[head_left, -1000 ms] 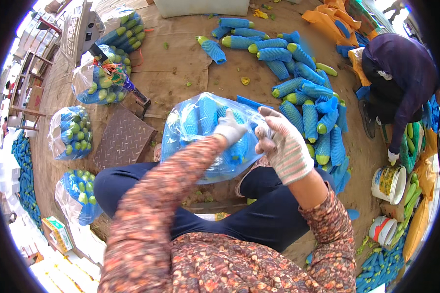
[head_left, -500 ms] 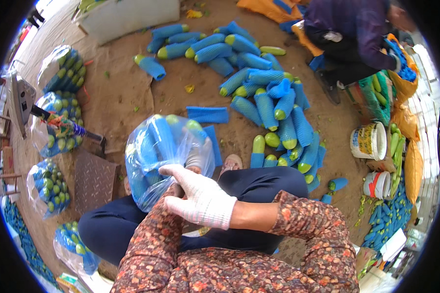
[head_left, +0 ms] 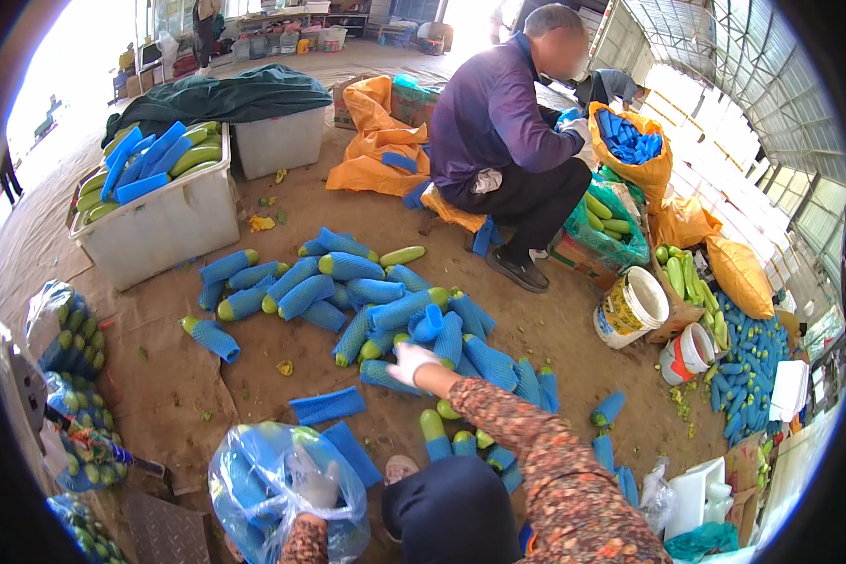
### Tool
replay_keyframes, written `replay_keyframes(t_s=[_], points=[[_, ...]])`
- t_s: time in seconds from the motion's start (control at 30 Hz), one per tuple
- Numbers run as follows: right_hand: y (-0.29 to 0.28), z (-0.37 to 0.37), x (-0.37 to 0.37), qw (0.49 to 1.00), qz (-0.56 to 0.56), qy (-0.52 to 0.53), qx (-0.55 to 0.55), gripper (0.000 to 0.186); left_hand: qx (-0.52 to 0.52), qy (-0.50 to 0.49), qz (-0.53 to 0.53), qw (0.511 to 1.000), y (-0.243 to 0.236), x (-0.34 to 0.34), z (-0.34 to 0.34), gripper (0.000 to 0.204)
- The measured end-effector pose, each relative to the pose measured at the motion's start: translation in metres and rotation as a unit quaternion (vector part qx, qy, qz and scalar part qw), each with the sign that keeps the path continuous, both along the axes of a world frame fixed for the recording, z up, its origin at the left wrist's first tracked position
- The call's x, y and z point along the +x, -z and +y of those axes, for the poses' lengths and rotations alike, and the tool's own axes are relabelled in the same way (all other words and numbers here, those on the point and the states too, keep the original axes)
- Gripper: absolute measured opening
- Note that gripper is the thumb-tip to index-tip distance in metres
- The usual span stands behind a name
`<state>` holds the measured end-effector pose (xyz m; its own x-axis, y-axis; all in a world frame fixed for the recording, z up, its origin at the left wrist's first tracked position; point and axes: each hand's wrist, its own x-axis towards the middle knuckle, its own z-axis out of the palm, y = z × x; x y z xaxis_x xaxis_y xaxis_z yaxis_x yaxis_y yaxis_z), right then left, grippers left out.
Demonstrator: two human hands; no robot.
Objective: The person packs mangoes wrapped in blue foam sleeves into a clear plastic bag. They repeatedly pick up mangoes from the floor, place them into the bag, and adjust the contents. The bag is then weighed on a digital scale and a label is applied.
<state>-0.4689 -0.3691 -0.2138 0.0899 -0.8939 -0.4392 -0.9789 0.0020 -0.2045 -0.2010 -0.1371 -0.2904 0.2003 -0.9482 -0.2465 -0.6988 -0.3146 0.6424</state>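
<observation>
The left hand [head_left: 316, 479], probably inside the clear bag [head_left: 258, 484], shows hazily.

The clear plastic bag [head_left: 350, 498] clouds the pale-gloved left hand [head_left: 314, 485] inside it, its grip unclear; left of the bag, the view's lower edge cuts off a brown tread-patterned plate [head_left: 164, 528].

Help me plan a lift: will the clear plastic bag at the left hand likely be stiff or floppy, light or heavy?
The bag will probably be floppy, since its plastic looks thin and creased. It may feel fairly heavy, because several blue-sleeved vegetables show inside it.
</observation>
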Motion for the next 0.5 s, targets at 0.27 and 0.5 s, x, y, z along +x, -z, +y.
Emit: replay_keyframes(t_s=[0.27, 0.5], points=[[0.138, -0.035, -0.029, 0.958, 0.27, -0.031, -0.094, 0.108, -0.018, 0.008, -0.044, 0.999, 0.003, 0.02, -0.012, 0.086], [0.045, 0.01, -0.024, 1.0, 0.004, -0.005, -0.003, 0.112, -0.065, 0.106, 0.031, 0.992, -0.049, 0.117, -0.011, 0.036]])
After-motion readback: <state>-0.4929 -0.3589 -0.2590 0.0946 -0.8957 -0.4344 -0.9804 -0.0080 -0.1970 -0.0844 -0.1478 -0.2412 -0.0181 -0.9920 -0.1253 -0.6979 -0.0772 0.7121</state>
